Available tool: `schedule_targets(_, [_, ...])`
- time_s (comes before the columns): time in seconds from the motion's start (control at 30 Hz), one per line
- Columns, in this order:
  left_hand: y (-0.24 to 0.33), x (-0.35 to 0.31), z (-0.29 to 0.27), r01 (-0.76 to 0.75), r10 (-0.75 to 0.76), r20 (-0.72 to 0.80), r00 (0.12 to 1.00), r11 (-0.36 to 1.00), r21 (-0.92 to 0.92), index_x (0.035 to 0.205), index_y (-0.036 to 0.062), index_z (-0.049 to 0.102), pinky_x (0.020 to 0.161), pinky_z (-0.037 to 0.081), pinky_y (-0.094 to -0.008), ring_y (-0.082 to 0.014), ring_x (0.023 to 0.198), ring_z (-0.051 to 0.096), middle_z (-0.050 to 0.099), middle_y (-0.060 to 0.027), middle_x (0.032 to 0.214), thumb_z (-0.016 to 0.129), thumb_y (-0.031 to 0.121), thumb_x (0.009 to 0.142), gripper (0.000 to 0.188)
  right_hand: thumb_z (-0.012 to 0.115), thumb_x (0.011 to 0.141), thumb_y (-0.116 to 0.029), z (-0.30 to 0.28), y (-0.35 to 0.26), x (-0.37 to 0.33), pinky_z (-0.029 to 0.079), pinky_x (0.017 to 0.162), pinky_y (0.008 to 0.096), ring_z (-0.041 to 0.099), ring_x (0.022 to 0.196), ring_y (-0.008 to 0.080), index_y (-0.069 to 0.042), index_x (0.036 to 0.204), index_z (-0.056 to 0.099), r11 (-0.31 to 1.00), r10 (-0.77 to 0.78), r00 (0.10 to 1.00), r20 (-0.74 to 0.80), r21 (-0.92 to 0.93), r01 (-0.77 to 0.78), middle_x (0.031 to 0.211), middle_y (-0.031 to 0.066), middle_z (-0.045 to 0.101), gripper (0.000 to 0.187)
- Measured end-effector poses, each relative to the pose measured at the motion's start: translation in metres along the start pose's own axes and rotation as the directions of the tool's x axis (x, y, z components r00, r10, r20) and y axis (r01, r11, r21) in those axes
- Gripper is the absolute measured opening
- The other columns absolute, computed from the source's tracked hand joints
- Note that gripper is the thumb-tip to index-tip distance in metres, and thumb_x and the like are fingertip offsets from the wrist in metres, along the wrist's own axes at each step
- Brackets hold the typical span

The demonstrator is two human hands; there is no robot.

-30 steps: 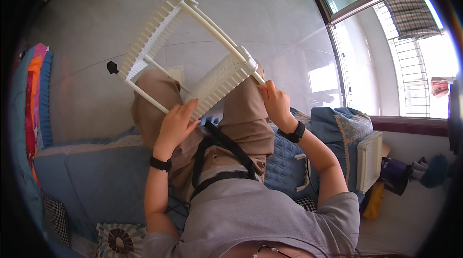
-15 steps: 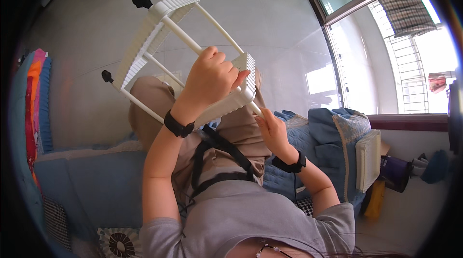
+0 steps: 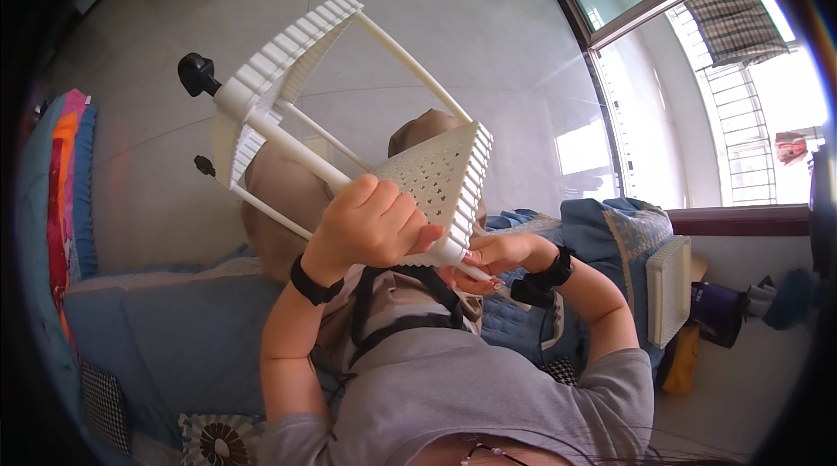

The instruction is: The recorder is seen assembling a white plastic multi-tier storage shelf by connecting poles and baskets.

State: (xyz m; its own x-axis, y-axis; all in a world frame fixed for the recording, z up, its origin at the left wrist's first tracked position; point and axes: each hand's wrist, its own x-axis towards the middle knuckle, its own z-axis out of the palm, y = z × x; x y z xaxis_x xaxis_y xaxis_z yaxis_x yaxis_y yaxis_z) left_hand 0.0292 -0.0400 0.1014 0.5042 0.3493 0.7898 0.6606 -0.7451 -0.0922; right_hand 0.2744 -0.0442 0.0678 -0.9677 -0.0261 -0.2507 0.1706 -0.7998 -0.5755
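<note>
Head view shows our left hand (image 3: 370, 226) clenched around a post of the white perforated plastic two-tier shelf rack (image 3: 349, 117), lifting it tilted above our lap, while our right hand (image 3: 497, 258) pinches its lower post end, seemingly to steady it.

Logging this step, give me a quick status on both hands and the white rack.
Left hand gripping a tube of the white plastic rack. Right hand at the rack's lower corner post. Rack lifted, tilted above the lap. Nothing in the way.
</note>
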Motion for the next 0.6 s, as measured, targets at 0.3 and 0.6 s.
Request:
schedule_targets(0.3, [0.006, 0.012, 0.019, -0.047, 0.045, -0.030, 0.999, 0.998, -0.045, 0.054, 0.0135, 0.042, 0.056, 0.033, -0.0282, -0.0154, 0.051, 0.040, 0.037, 0.0003, 0.054, 0.051, 0.025, 0.090, 0.039, 0.028, 0.100, -0.052, 0.024, 0.025, -0.028, 0.023, 0.043, 0.0210, 0.026, 0.049, 0.0046, -0.009, 0.070, 0.043, 0.978, -0.082, 0.833, -0.547, -0.207, -0.040, 0.059, -0.0076, 0.030, 0.055])
schedule_targets(0.6, [0.006, 0.015, 0.039, -0.008, 0.007, 0.034, 0.999, 1.000, 0.013, 0.054, 0.0123, 0.042, 0.055, 0.032, -0.0307, -0.0175, 0.051, 0.040, 0.037, -0.0015, 0.054, 0.053, 0.022, 0.091, 0.039, 0.056, 0.093, -0.030, 0.004, 0.044, -0.017, 0.041, 0.049, 0.0383, 0.053, 0.051, 0.0330, -0.004, 0.089, 0.057, 0.293, -0.809, 0.345, -0.475, -0.836, -0.464, 0.062, 0.0145, 0.054, 0.027])
